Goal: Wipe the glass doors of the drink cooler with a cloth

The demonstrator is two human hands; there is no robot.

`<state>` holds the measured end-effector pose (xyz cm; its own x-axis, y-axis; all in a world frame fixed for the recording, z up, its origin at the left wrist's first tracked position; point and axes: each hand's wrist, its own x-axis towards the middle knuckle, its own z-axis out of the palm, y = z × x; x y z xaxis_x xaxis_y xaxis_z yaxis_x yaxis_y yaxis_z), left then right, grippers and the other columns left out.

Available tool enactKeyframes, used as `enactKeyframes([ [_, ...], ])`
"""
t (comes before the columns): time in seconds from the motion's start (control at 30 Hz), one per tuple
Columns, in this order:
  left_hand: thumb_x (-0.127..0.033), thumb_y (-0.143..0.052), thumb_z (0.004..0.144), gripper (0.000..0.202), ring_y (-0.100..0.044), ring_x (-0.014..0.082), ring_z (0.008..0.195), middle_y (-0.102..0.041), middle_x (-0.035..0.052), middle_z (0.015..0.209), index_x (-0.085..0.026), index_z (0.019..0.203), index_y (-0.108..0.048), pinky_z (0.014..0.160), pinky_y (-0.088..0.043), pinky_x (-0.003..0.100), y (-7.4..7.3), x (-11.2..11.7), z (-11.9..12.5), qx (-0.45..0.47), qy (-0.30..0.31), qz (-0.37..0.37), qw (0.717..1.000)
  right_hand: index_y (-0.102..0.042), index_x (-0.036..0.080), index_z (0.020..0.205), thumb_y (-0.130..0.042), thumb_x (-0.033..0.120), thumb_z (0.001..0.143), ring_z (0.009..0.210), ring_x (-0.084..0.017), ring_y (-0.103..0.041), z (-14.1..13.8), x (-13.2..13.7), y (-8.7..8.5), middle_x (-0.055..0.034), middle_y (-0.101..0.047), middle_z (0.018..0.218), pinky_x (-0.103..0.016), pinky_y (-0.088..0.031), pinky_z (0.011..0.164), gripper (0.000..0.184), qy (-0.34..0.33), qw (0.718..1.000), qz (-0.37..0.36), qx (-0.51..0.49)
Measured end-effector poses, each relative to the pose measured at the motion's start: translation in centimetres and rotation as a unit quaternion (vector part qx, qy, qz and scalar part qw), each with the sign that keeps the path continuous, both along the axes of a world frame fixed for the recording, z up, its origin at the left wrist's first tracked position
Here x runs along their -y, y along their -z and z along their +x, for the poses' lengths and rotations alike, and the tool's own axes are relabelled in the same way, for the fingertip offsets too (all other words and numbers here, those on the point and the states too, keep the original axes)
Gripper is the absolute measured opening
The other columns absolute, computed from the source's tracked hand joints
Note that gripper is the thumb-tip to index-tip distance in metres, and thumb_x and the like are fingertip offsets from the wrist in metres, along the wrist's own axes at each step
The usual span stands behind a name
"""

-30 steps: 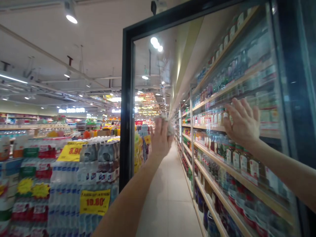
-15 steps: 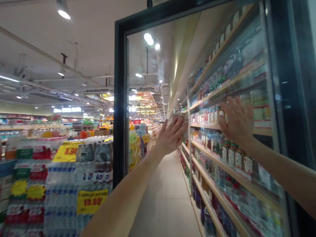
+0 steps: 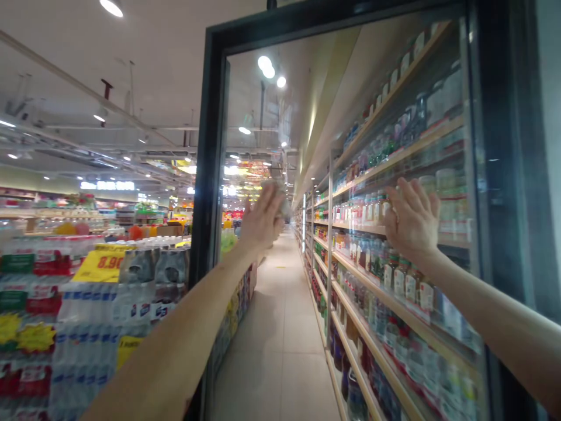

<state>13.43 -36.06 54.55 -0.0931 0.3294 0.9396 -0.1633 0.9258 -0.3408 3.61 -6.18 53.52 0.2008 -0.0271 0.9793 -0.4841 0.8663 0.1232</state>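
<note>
An open glass cooler door (image 3: 210,175) with a black frame stands in front of me. My left hand (image 3: 262,221) presses a crumpled grey cloth (image 3: 280,196) against the glass near its middle. My right hand (image 3: 412,219) lies flat on the glass further right, fingers spread, holding nothing. Through the pane I see the aisle and shelves of bottled drinks (image 3: 394,275).
Stacked packs of water bottles (image 3: 131,292) with yellow price signs (image 3: 99,266) stand on the left. A tiled aisle floor (image 3: 280,327) runs ahead between the stacks and the long cooler shelves on the right. Ceiling lights shine overhead.
My left hand with the cloth swept right across the glass, then back left and slightly up. My right hand stayed flat on the glass. The view shifted a little.
</note>
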Motion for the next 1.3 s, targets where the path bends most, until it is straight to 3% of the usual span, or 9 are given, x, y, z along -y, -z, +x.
enactKeyframes([
  [0.1, -0.038, -0.034, 0.089, 0.054, -0.023, 0.0292, 0.137, -0.027, 0.0164, 0.148, -0.014, 0.137, -0.033, 0.11, -0.017, 0.055, 0.1, -0.4, -0.3, -0.058, 0.0, 0.129, 0.99, -0.056, 0.014, 0.121, -0.035, 0.031, 0.087, 0.131, -0.028, -0.036, 0.0, 0.0, -0.2, -0.012, -0.046, 0.137, -0.05, -0.025, 0.105, 0.044, -0.004, 1.0, -0.002, -0.005],
  [0.2, -0.039, -0.034, 0.089, 0.053, -0.016, 0.0269, 0.14, -0.026, 0.0112, 0.149, -0.018, 0.138, -0.033, 0.111, -0.018, 0.051, 4.2, -4.6, -1.5, 0.038, 0.013, -0.092, 0.995, -0.057, 0.013, 0.12, -0.036, 0.031, 0.086, 0.129, -0.028, -0.038, -0.3, -0.1, -0.2, -0.0125, -0.048, 0.136, -0.051, -0.026, 0.105, 0.044, -0.013, 1.0, -0.001, -0.017],
  [0.33, -0.041, -0.031, 0.089, 0.05, -0.01, 0.0213, 0.141, -0.028, 0.0016, 0.149, -0.026, 0.137, -0.034, 0.114, -0.008, 0.048, 7.8, -7.3, -2.1, 0.107, 0.054, -0.368, 0.922, -0.058, 0.014, 0.119, -0.036, 0.03, 0.085, 0.127, -0.03, -0.041, -0.7, -0.3, -0.1, -0.0129, -0.051, 0.133, -0.053, -0.028, 0.103, 0.043, -0.029, 0.999, 0.003, -0.031],
  [0.53, -0.04, -0.03, 0.091, 0.052, -0.017, 0.0263, 0.139, -0.029, 0.0118, 0.148, -0.02, 0.139, -0.031, 0.11, -0.015, 0.055, 4.4, -4.9, -0.8, 0.02, 0.001, -0.032, 0.999, -0.058, 0.016, 0.119, -0.036, 0.029, 0.086, 0.129, -0.028, -0.038, -0.5, -0.3, -0.1, -0.0116, -0.049, 0.134, -0.053, -0.028, 0.104, 0.042, -0.043, 0.999, -0.005, -0.011],
  [0.7, -0.037, -0.034, 0.09, 0.044, -0.018, 0.0235, 0.139, -0.027, 0.0006, 0.149, -0.028, 0.132, -0.042, 0.112, -0.016, 0.049, 14.5, -9.4, -2.4, 0.125, 0.099, -0.389, 0.907, -0.06, 0.015, 0.116, -0.033, 0.032, 0.086, 0.128, -0.028, -0.04, -0.4, -0.4, -0.2, -0.0121, -0.052, 0.132, -0.054, -0.03, 0.103, 0.044, -0.04, 0.999, -0.004, -0.016],
  [0.77, -0.038, -0.033, 0.089, 0.043, -0.017, 0.0217, 0.139, -0.029, -0.0021, 0.149, -0.03, 0.13, -0.044, 0.114, -0.012, 0.047, 16.3, -10.0, -2.8, 0.139, 0.121, -0.428, 0.885, -0.06, 0.015, 0.116, -0.034, 0.032, 0.086, 0.128, -0.028, -0.041, -0.4, -0.5, -0.1, -0.012, -0.052, 0.132, -0.053, -0.03, 0.103, 0.043, -0.039, 0.999, -0.002, -0.013],
  [1.0, -0.04, -0.038, 0.088, 0.052, -0.014, 0.0271, 0.14, -0.026, 0.0091, 0.149, -0.022, 0.136, -0.037, 0.112, -0.01, 0.053, 11.0, -8.9, -1.4, 0.06, 0.043, -0.133, 0.988, -0.057, 0.016, 0.118, -0.031, 0.03, 0.087, 0.129, -0.027, -0.038, -0.5, -0.9, -0.7, -0.0137, -0.049, 0.134, -0.052, -0.029, 0.103, 0.042, -0.058, 0.998, -0.009, -0.011],
  [1.13, -0.042, -0.035, 0.087, 0.043, -0.016, 0.0202, 0.14, -0.027, -0.0053, 0.149, -0.034, 0.128, -0.045, 0.114, -0.012, 0.045, 16.4, -6.2, -0.1, 0.122, 0.097, -0.342, 0.927, -0.046, 0.014, 0.13, -0.035, 0.037, 0.088, 0.135, -0.03, -0.028, -0.2, -2.4, 0.2, -0.0167, -0.038, 0.142, -0.054, -0.025, 0.105, 0.049, -0.011, 0.996, 0.077, 0.036],
  [1.3, -0.026, -0.041, 0.084, 0.043, -0.011, 0.0265, 0.141, -0.031, 0.0104, 0.147, -0.018, 0.126, -0.049, 0.112, -0.012, 0.051, 21.7, 0.2, 2.4, 0.016, -0.028, 0.017, 0.999, -0.009, 0.033, 0.146, -0.038, 0.04, 0.084, 0.139, -0.029, -0.017, 0.1, -2.2, 8.7, -0.0077, -0.02, 0.152, -0.061, -0.024, 0.104, 0.068, 0.026, 0.995, 0.074, 0.061],
])
